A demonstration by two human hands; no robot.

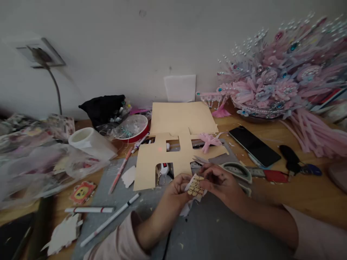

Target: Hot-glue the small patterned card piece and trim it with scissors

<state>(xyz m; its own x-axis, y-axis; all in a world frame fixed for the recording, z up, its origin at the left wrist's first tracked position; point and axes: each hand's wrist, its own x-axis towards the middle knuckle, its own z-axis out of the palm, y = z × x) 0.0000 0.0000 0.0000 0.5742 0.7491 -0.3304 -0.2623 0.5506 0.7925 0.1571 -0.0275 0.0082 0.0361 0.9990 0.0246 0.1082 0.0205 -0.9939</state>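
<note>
A small yellow cutout (195, 185) with a dark honeycomb-like pattern is held between my two hands over the grey cutting mat (206, 227). My left hand (175, 193) pinches its left edge between thumb and fingers. From the other side, my right hand (221, 184) has its fingertips closed on the upper right edge. White paper-like scraps (186, 209) show below the cutout; whether they are joined to it I cannot tell. Scissors with pale green handles (248, 173) lie partly hidden behind my right hand.
Beige card with cut-out windows (146, 162) lies ahead, a pink ribbon bow (208, 142) on it. White pens (89, 209), a sun-face cutout (82, 192) and a tape roll (90, 142) are left. A phone (253, 145), keys (291, 162) and pink beaded decoration (273, 83) stand right.
</note>
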